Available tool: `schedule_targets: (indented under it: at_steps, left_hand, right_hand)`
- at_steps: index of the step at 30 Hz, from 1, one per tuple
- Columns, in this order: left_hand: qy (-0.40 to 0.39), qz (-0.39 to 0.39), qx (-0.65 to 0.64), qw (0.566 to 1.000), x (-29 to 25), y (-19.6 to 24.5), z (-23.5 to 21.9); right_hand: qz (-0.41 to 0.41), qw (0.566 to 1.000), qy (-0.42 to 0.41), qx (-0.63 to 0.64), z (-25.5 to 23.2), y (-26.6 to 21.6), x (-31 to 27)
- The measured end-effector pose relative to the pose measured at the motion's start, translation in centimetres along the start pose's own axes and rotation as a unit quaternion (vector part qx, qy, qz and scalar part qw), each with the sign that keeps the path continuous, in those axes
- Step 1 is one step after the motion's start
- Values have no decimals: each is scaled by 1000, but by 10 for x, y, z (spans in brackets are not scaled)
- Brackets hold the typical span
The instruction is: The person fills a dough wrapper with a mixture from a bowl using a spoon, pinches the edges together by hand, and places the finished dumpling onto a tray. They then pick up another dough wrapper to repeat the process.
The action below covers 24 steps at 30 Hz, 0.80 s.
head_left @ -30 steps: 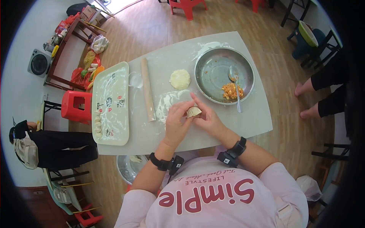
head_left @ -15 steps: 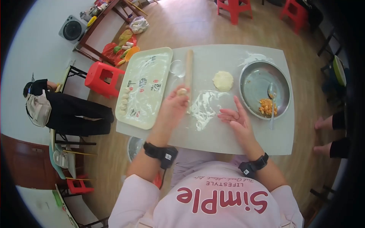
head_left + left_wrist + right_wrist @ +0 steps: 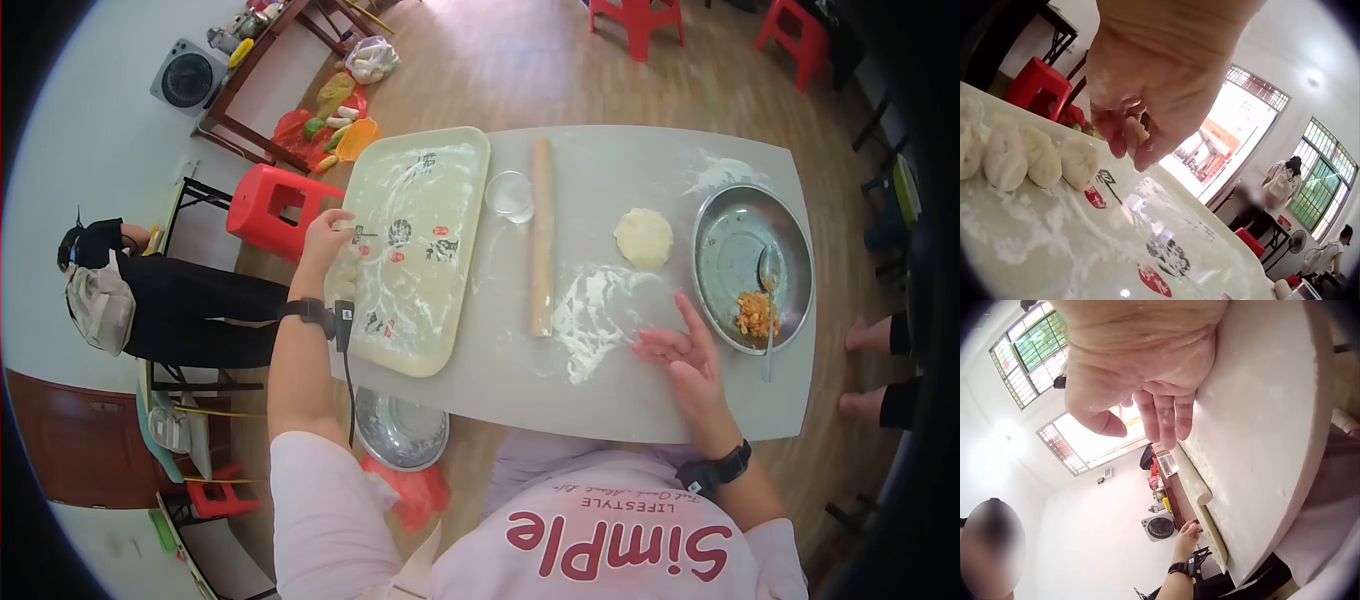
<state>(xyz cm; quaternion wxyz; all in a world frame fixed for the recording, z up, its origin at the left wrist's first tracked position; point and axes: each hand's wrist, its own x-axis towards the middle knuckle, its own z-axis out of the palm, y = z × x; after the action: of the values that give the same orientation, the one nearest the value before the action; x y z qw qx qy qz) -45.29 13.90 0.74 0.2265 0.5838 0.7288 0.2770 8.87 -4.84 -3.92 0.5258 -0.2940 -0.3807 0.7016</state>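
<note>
Pinched dumpling (image 3: pixel 1135 135) in the left hand (image 3: pixel 325 243), above the tray (image 3: pixel 415 310)

Thumb and fingers of the left hand close narrowly on the dumpling at the tray's outer long side. It is near the end of a row of dumplings (image 3: pixel 1041 157) lying on the floured surface; whether it touches the tray cannot be told.

The right hand (image 3: pixel 692 365) is open and holds nothing, its fingers loosely apart, over the table (image 3: pixel 500 400) between a patch of flour (image 3: pixel 590 315) and the metal bowl (image 3: pixel 722 295). Inside that bowl sit orange filling (image 3: pixel 756 315) and a spoon (image 3: pixel 769 270), its handle across the rim. A flat dough round (image 3: pixel 644 239) lies near the bowl. Between it and the tray are the rolling pin (image 3: pixel 542 235) and a clear glass (image 3: pixel 510 193), the glass nearer the tray.
</note>
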Motion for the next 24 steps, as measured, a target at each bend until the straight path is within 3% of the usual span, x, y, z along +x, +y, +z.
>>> schedule_targets:
  at_steps: [2, 4, 7, 11, 13, 17, 19, 24]
  left_hand:
    - [-29, 8, 32, 999, 2, 8, 0]
    - [-130, -74, 8, 989, 3, 13, 1]
    - [-150, -58, 9, 987, 5, 7, 0]
    - [-141, -64, 7, 988, -3, 17, -4]
    - [-121, -15, 49, 991, 5, 3, -6]
    - [-102, 1, 93, 991, 14, -13, -5]
    - [-70, 55, 133, 987, 17, -18, -3]
    - [-83, 55, 163, 982, 11, -6, -10]
  right_hand:
    - [1, 1000, 7, -8, -1, 1, 0]
    - [1, 1000, 24, -11, 0, 1, 1]
    - [-2, 999, 32, -6, -1, 2, 2]
    - [2, 999, 33, -15, 0, 1, 2]
    - [2, 999, 38, -16, 1, 0, 2]
    - [6, 999, 44, -20, 4, -2, 2]
    - [5, 999, 49, -23, 4, -2, 1]
    - [6, 998, 52, -20, 4, -2, 1]
